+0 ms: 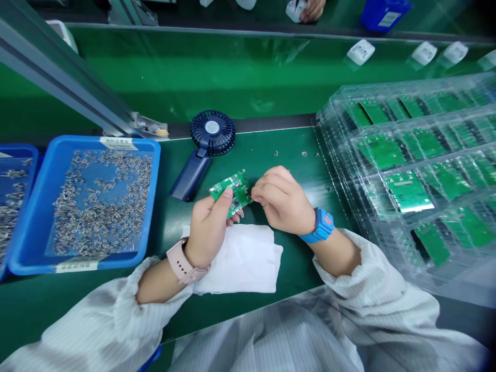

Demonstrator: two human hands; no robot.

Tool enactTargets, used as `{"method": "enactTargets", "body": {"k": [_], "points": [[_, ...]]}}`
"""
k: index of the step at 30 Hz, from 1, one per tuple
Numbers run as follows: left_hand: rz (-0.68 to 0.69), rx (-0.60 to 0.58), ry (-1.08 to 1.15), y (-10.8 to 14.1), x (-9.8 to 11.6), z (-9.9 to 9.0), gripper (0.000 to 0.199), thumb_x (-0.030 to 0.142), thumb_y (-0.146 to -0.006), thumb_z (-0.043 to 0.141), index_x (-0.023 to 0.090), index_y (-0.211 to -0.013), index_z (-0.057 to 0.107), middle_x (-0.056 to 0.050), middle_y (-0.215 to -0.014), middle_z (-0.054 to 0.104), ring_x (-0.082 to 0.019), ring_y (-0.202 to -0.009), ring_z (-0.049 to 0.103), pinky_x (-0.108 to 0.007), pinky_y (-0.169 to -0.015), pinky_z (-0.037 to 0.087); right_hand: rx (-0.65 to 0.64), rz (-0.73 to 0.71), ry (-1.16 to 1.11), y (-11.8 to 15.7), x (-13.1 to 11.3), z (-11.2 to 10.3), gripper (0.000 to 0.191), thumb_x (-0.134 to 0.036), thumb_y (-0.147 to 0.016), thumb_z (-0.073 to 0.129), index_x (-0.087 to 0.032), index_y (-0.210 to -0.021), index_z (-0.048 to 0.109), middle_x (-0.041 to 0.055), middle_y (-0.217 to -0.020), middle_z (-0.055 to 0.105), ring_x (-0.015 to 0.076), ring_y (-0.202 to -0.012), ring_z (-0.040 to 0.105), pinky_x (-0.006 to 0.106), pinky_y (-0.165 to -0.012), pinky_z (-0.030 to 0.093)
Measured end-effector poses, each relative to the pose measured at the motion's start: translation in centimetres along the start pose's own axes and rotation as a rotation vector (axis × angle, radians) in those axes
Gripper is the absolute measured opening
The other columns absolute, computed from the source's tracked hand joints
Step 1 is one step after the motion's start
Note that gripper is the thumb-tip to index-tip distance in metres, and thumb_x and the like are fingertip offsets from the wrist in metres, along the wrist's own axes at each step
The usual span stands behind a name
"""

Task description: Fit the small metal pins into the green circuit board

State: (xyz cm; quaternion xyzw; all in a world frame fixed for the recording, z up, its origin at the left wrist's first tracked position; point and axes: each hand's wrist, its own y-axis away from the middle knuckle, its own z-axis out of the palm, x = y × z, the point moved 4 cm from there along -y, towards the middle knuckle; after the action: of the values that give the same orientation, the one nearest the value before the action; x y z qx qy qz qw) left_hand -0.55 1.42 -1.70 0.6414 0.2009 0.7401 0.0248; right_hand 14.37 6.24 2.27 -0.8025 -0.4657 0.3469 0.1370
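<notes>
A small green circuit board (242, 192) is tilted above the table, gripped between the thumb and fingers of my left hand (211, 222). At the board's right edge, my right hand (281, 201) is closed in a pinch; whatever sits between its fingertips is too small or hidden to make out. A tiny bent metal piece (242, 171) sticks up at the board's top corner. Below the board lies a folded white cloth (248, 263). Several small metal parts (304, 154) are scattered on the green table beyond my right hand.
On the left, a blue tray (155, 196) holds many small metal parts, with another blue tray (33, 150) beside it. A dark blue handheld fan (212, 133) lies behind my hands. Stacked clear plastic trays (349, 150) of circuit boards fill the right. White devices (361, 51) line the green conveyor belt (194, 67); another person's hand (313, 9) shows beyond.
</notes>
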Motion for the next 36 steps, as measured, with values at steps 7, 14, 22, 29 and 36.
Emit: {"method": "enactTargets", "body": {"k": [7,14,22,29,36], "points": [[-0.014,0.019,0.008,0.0,0.0,0.0,0.037,0.04,-0.087,0.057,0.015,-0.059,0.061,0.0,-0.051,0.06,-0.008,-0.045,0.053,-0.019,-0.043,0.04,0.013,-0.032,0.031,-0.1,-0.1,0.2,0.02,-0.004,-0.089,0.044,-0.018,-0.088,0.058,0.0066,-0.084,0.066,0.0191,-0.084,0.053,0.037,-0.076,0.049],[-0.038,0.03,0.017,0.0,0.1,0.1,0.037,0.04,-0.087,0.057,0.015,-0.061,0.061,0.001,-0.05,0.06,-0.008,-0.043,0.051,-0.019,-0.042,0.039,0.034,0.083,-0.142,-0.3,1.0,-1.3,0.012,-0.022,-0.092,0.057,-0.022,-0.102,0.062,0.0041,-0.094,0.067,0.0187,-0.091,0.06,0.041,-0.088,0.045],[-0.034,0.015,0.021,0.0,0.1,0.1,0.036,0.041,-0.087,0.057,0.015,-0.062,0.062,0.001,-0.05,0.06,-0.008,-0.043,0.051,-0.02,-0.043,0.038,0.053,0.153,-0.164,-0.3,1.4,-1.2,0.009,-0.03,-0.088,0.065,-0.021,-0.085,0.067,0.0015,-0.083,0.054,0.0166,-0.084,0.053,0.037,-0.084,0.04],[-0.028,0.001,0.02,0.0,0.0,0.1,0.036,0.042,-0.088,0.057,0.016,-0.063,0.062,0.0,-0.051,0.06,-0.009,-0.045,0.052,-0.021,-0.044,0.039,0.003,0.053,-0.053,-0.6,0.5,-1.0,0.01,-0.022,-0.093,0.054,-0.02,-0.085,0.06,0.0019,-0.081,0.054,0.0165,-0.08,0.052,0.038,-0.08,0.037],[-0.053,-0.006,0.018,0.1,0.1,0.1,0.038,0.045,-0.087,0.055,0.016,-0.062,0.06,0.0,-0.051,0.06,-0.009,-0.045,0.051,-0.022,-0.045,0.039,-0.017,0.055,-0.105,-0.5,0.5,-0.1,0.011,-0.015,-0.092,0.048,-0.02,-0.084,0.053,0.0013,-0.078,0.049,0.0165,-0.077,0.048,0.038,-0.079,0.036]]}}
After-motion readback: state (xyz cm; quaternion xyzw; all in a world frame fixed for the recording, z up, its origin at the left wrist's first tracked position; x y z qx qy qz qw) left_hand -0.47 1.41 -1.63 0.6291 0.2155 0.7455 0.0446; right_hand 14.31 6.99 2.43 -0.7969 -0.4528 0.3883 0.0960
